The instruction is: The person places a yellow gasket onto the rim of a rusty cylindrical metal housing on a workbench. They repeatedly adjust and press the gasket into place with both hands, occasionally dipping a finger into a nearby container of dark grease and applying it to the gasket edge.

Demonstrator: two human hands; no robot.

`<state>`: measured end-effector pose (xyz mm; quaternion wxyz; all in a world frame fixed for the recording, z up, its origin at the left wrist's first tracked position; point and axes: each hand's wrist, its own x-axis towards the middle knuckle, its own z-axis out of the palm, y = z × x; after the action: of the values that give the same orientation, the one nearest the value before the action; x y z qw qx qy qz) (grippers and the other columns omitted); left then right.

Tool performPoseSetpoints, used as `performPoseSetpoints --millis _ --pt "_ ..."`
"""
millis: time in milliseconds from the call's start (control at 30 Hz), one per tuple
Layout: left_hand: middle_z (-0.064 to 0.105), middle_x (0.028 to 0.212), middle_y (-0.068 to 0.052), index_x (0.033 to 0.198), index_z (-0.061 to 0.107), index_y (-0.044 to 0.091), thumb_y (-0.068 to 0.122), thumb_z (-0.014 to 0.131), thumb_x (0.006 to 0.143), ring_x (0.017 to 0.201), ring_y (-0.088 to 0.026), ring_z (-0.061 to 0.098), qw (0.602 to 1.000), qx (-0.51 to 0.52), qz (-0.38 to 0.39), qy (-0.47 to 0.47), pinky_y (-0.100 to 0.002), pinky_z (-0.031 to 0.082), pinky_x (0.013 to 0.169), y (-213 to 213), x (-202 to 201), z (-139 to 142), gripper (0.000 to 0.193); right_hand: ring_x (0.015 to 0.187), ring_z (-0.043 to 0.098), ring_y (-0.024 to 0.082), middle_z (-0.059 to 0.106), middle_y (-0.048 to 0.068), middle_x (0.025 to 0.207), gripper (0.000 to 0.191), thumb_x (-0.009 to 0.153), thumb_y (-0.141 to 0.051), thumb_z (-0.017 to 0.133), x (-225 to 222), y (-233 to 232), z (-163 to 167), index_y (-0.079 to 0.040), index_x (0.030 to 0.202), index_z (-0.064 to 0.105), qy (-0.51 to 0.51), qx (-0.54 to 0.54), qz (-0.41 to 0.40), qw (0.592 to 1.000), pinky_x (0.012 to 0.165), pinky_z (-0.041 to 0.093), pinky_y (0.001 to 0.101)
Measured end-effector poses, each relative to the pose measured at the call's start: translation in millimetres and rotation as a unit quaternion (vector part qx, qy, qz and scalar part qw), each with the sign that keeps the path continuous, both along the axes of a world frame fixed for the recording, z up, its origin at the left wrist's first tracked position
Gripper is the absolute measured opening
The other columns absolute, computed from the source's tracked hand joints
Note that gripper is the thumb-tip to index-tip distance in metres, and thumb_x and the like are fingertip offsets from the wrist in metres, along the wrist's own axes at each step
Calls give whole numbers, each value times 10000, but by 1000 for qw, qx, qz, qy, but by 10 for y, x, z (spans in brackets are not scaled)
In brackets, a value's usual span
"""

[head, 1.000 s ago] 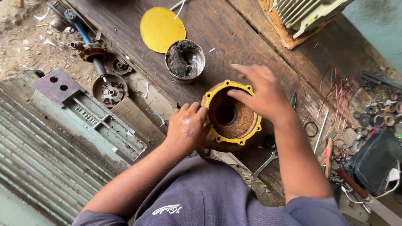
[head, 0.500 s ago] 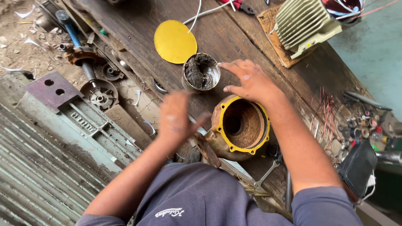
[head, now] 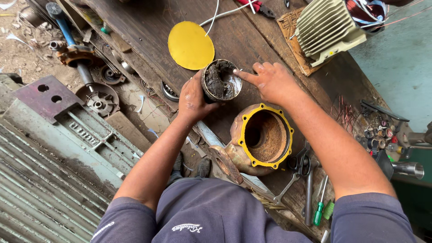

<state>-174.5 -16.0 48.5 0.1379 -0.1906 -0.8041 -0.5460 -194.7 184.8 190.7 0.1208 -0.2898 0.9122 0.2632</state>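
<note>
My left hand (head: 192,100) grips the side of a round tin of dark grease (head: 220,81) on the dark wooden bench (head: 148,31). The index finger of my right hand (head: 270,82) reaches over the tin's rim toward the grease. Just below the tin lies a rusty pump housing (head: 261,139) with a yellow bolt flange, its opening facing up. The tin's yellow lid (head: 191,45) rests flat on the bench behind it.
A finned motor body (head: 330,24) with copper windings sits at the back right. Pliers (head: 292,173), a green-handled screwdriver (head: 320,209) and small metal rings (head: 375,130) lie at the right. Grey metal machinery (head: 67,130) and rusty parts (head: 96,96) lie on the ground at left.
My left hand moved from beside the pump housing up to the grease tin and took hold of it. My right hand left the housing's rim and now points a finger at the grease.
</note>
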Motion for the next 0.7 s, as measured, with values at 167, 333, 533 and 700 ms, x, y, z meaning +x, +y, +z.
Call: performPoseSetpoints --millis 167,333,533,700 --pt "644 1314 -191 1476 394 9 395 965 640 1238 -385 615 1000 12 1 12 -484 455 1062 -13 -4 -42 1083 1059 635 282 624 92 1140 740 880 -126 659 67 72 -101 -386 1545 466 -27 -53 -28 998 857 496 432" --pt "650 1318 -187 1472 403 30 395 964 631 1232 -383 621 1000 7 8 18 -483 459 1052 -10 -11 -78 1075 1082 628 345 613 132 1093 605 889 -192 685 189 117 -173 -305 1467 548 -112 -188 -98 971 925 515 486" --pt "660 1278 -179 1464 401 42 407 971 640 1206 -375 634 1000 -4 4 -14 -485 462 1050 -7 -16 -98 1066 1147 629 351 636 139 1235 608 852 -149 703 20 131 -131 -261 1432 558 -230 -409 -110 876 968 513 467" --pt "658 1275 -183 1465 391 27 398 967 629 1205 -380 630 1000 -3 4 -19 -488 458 1047 -17 -19 -81 1081 1107 624 350 615 141 1116 741 826 -119 667 -70 8 -109 -356 1505 487 -177 -276 -183 927 952 513 465"
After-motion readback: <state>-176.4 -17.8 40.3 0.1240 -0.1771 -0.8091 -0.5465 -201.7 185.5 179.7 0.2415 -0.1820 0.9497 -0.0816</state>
